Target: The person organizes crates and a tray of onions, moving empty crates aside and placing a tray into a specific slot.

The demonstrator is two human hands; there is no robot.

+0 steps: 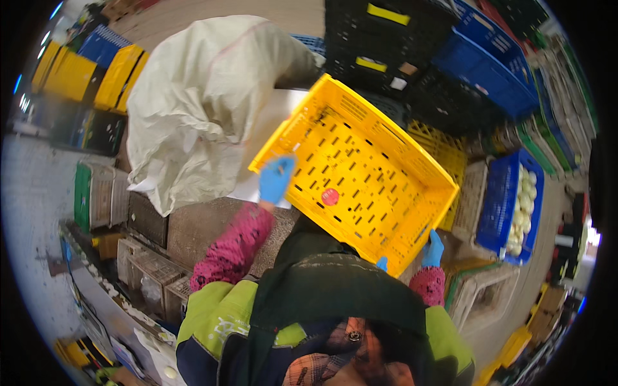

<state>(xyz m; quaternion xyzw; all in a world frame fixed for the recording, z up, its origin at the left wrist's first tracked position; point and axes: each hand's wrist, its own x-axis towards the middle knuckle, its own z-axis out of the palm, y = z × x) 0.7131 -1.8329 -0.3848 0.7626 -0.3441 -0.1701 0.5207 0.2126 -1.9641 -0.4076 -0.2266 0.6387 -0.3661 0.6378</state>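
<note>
A yellow plastic crate (pixel 357 193) with a slotted bottom is tilted in front of me, its inside facing up. A round red sticker (pixel 330 197) is on its bottom. My right hand (pixel 433 250), in a blue glove, grips the crate near its right corner. A bit of blue glove also shows at the near rim. At the crate's left corner is my left hand (pixel 277 178), gloved in blue and blurred. Its fingers are bent, and whether they hold anything is unclear. A large white woven sack (pixel 203 106) stands just beyond and left of that hand.
Black crates (pixel 386 43) are stacked ahead. A blue crate (pixel 492 207) of peeled onions (pixel 521 212) stands at the right, beside whitish crates (pixel 487 299). More yellow crates (pixel 72 72) are at the far left. Worn crates (pixel 149 270) and a low wall edge (pixel 120 299) lie left of me.
</note>
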